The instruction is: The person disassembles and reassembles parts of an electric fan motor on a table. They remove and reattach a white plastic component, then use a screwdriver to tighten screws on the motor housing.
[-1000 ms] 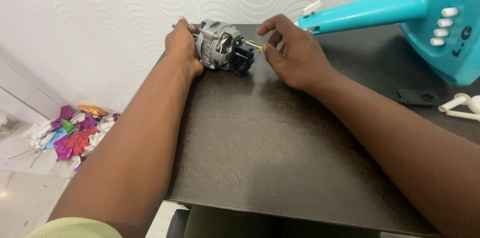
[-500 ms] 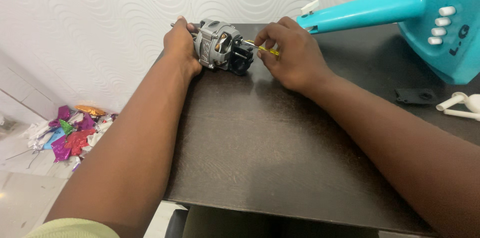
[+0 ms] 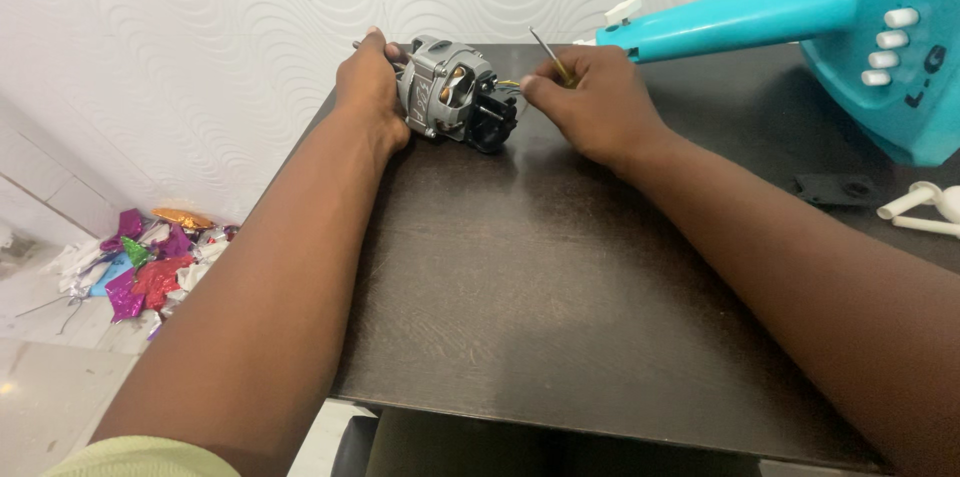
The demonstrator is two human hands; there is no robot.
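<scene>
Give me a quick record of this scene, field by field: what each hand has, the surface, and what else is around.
Left hand: left hand grips the end of a small grey electric motor
Right hand: right hand holds a thin screwdriver beside the motor
Surface: dark brown table
Right side: teal fan stand lying down, white plastic parts
Floor at left: crumpled coloured foil

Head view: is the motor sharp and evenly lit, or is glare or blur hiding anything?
Head view: the motor is fairly sharp under soft, even light; faint sheen on the dark table, no harsh glare; the left hand and right hand look crisp; the thin tool is small but visible; the teal fan stand bends slightly toward the frame edge.
</scene>
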